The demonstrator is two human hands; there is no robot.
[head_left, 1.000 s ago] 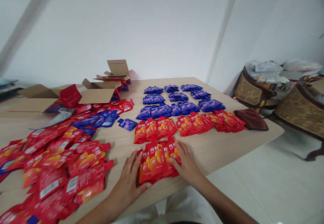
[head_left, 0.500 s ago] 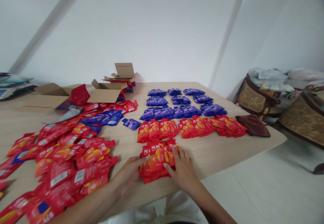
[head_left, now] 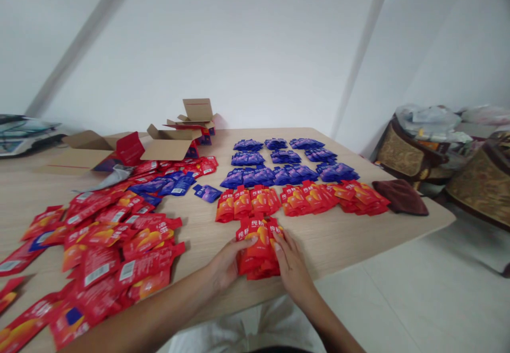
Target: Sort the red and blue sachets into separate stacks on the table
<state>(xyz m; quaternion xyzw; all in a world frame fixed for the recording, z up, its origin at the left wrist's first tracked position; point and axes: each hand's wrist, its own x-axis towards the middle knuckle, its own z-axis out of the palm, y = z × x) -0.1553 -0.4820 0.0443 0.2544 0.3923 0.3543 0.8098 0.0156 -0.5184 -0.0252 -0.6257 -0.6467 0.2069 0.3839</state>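
Near the table's front edge, a bunch of red pouches (head_left: 257, 252) with orange fruit pictures lies between my hands. My left hand (head_left: 231, 260) grips its left side, with the thumb on top of the front pouch. Against the right side presses my right hand (head_left: 291, 262), its fingers along the pouch edges. Just behind are grouped red pouches (head_left: 306, 199) in a row. Beyond them, blue-purple pouches (head_left: 249, 176) lie in several bunches. A single blue pouch (head_left: 207, 193) rests left of the rows.
A loose heap of red pouches (head_left: 107, 241) covers the left of the table (head_left: 199, 236). Open cardboard boxes (head_left: 169, 148) stand behind it. A dark brown cloth (head_left: 400, 197) lies at the right. Past the table are patterned chairs (head_left: 410, 153), one loaded with plastic bags (head_left: 428, 116).
My left hand has moved right and closed on the red pouches. The bunch has been squeezed narrower and its pouches sit closer together. The view has shifted slightly.
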